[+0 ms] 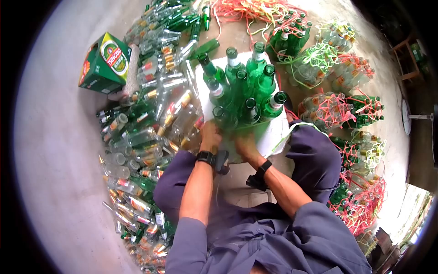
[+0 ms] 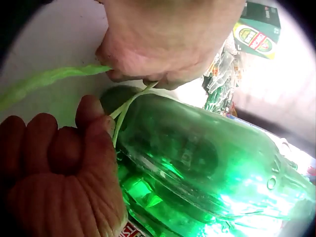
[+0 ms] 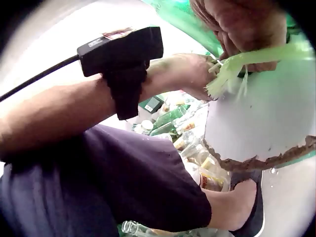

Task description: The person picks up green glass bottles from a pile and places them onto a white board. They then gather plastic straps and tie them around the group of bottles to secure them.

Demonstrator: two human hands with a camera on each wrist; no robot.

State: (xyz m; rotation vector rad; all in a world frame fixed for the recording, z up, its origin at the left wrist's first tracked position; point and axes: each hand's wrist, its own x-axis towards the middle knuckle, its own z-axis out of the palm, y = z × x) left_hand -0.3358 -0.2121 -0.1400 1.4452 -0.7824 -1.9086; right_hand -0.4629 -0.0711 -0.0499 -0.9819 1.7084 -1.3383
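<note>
A cluster of green glass bottles point(image 1: 242, 86) stands upright on a white block point(image 1: 280, 132) between the person's knees. Light green plastic twine point(image 2: 118, 113) runs round the bottles low down, its strands crossing beside the nearest bottle's base. On the near side, the left hand point(image 1: 211, 134) grips the twine; a flat length of it comes out of the fist in the left wrist view. Close by, the right hand point(image 1: 246, 145) pinches the strands between thumb and finger. A frayed twine end point(image 3: 224, 84) shows between the hands in the right wrist view.
Loose bottles point(image 1: 141, 137) lie heaped along the left, with a green Tsingtao carton point(image 1: 105, 64) beyond them. Bundles tied in red twine point(image 1: 326, 109) and green twine point(image 1: 317, 59) stand to the right. Loose red twine point(image 1: 255, 11) lies at the far side.
</note>
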